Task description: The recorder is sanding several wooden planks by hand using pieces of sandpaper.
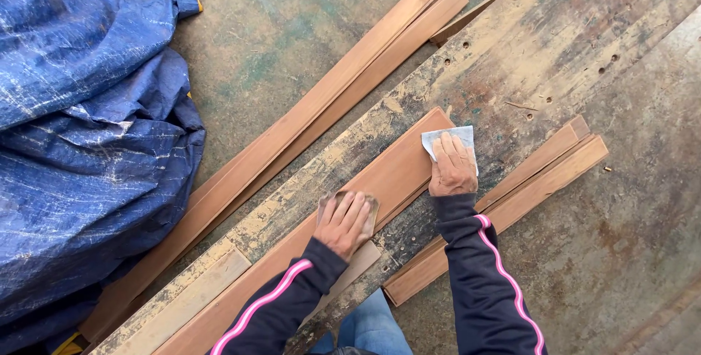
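A reddish-brown wooden plank (394, 172) lies diagonally on a worn, paint-stained workbench (511, 55). My left hand (343, 222) presses flat on a brownish sheet of sandpaper (371, 205) on the plank's middle. My right hand (453, 166) presses flat on a pale grey sheet of sandpaper (449, 136) at the plank's far end. Both arms wear dark sleeves with a pink stripe.
Two long planks (307, 114) lie on the concrete floor left of the bench. Shorter strips (540, 172) are stacked on the bench to the right of my right hand. A crumpled blue tarpaulin (80, 121) covers the left side. A thin lath (475, 10) lies at the top.
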